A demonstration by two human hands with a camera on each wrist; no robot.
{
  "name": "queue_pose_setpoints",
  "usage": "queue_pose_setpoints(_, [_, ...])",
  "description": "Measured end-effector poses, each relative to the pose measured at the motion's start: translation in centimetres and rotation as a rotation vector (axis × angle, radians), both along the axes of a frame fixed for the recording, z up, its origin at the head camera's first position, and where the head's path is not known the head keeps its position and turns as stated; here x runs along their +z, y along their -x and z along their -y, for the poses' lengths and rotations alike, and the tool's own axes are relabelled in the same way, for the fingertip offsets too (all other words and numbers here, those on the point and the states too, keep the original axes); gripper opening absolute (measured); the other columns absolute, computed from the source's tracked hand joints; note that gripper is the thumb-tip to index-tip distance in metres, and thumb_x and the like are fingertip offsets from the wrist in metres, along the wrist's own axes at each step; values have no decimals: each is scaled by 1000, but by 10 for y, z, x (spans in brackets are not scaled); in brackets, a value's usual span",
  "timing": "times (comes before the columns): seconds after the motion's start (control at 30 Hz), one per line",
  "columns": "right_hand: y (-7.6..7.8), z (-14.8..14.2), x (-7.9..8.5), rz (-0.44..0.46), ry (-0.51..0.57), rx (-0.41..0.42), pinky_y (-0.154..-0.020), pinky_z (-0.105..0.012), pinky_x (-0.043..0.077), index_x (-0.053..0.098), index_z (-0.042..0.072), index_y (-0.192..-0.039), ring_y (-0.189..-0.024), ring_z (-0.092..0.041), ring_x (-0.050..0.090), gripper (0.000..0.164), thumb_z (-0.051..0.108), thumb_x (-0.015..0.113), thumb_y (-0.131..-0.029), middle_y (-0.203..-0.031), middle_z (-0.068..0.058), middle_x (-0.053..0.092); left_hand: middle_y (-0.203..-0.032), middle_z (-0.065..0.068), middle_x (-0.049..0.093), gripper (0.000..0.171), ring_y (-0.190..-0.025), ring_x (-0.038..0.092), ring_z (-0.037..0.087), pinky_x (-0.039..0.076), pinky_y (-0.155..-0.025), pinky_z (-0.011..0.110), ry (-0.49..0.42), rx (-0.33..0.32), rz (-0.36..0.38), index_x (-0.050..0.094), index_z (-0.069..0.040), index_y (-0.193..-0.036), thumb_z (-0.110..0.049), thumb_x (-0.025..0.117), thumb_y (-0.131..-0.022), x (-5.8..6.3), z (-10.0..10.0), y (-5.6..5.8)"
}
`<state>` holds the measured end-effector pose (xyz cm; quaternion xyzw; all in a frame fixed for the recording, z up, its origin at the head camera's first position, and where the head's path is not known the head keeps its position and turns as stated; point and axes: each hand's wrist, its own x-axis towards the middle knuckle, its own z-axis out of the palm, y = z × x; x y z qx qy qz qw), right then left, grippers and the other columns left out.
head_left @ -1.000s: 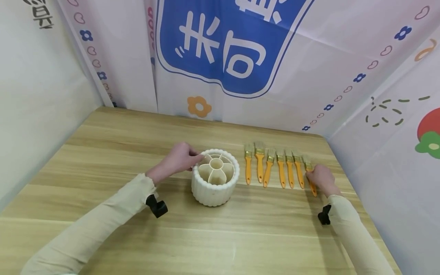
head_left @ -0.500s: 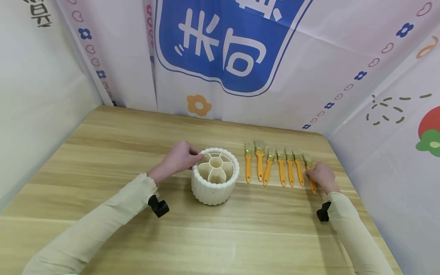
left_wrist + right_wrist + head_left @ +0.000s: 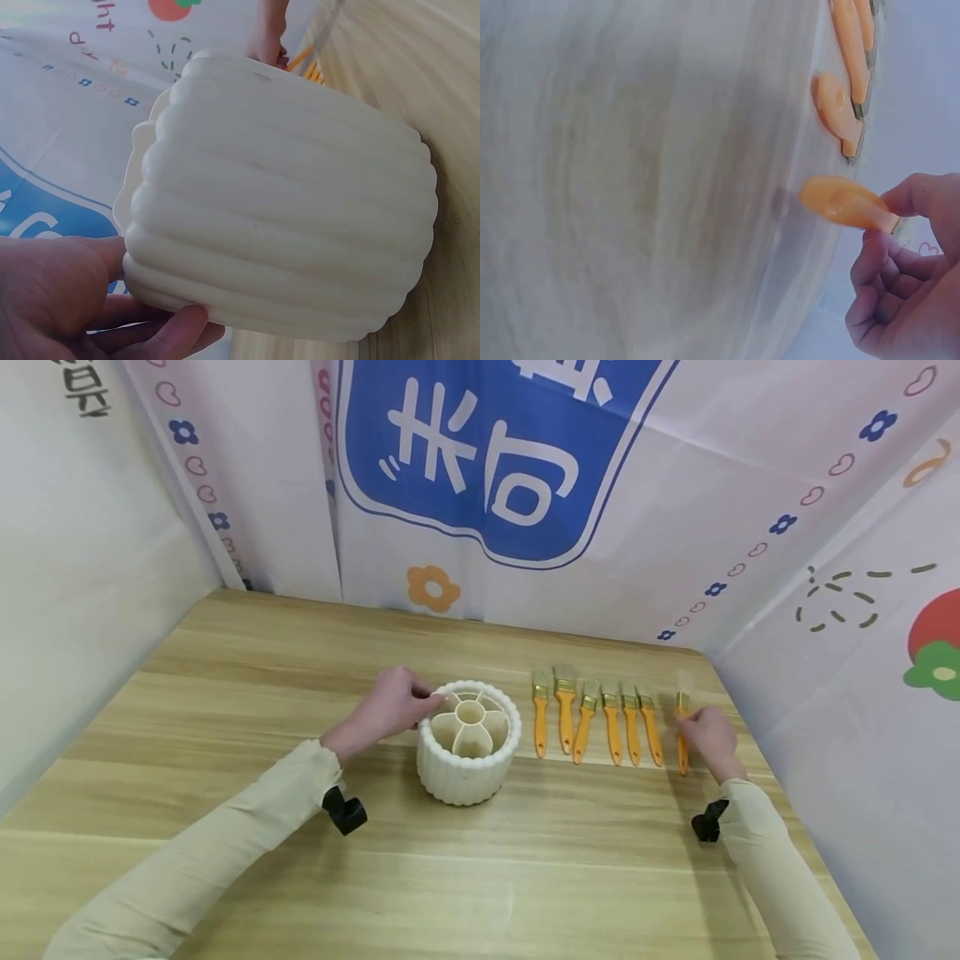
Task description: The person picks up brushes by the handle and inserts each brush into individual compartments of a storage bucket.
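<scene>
A white ribbed round holder (image 3: 461, 781) with petal-shaped compartments stands upright on the table. My left hand (image 3: 392, 700) grips its rim on the left side, thumb over the edge; the left wrist view shows the fingers against the ribbed wall (image 3: 285, 202). At the right my right hand (image 3: 708, 739) pinches a paintbrush (image 3: 683, 756) by its orange handle, bristles pointing toward the back. The right wrist view has the handle (image 3: 844, 201) between thumb and fingers, its end over the tabletop with a shadow beside it.
Several orange-handled paintbrushes (image 3: 612, 735) lie in a row on the wooden table (image 3: 450, 885), between the holder and my right hand. Printed cloth walls (image 3: 600, 593) enclose the table at the back and both sides.
My right hand has lifted the rightmost paintbrush and turned it straighter, slightly away from the row. The left hand stays on the holder's rim.
</scene>
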<state>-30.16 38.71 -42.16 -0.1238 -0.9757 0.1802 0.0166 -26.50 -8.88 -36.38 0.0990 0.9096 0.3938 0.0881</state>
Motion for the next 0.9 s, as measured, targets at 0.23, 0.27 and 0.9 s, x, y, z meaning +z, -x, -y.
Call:
queue_pose_setpoints(0.23, [-2,1,2,-75,15,-23,-45,-25,39,70,-6,-81,-57,-21,55,36,27,57,-88,-67,-14,67,-57,0,60,27,-50,51,9,44,-46,20,8,-12,-51,74,-6,-78,-23,58,-90,-1,1,1])
queue_pose_setpoints(0.27, [-2,1,3,-76,20,-24,-45,-25,40,70,-5,-81,-57,-20,54,36,27,57,-88,-67,-14,67,-56,0,59,27,-49,50,9,43,-46,20,8,-12,-53,73,-6,-77,-23,57,-90,-1,1,1])
queue_pose_setpoints(0.9, [-8,7,10,-210,33,-37,-48,-24,38,69,-3,-80,-58,-21,55,30,23,55,-85,-77,-19,69,-51,-2,53,31,-46,44,9,37,-42,20,1,-21,-65,68,-7,-68,-24,57,-91,-2,-2,-1])
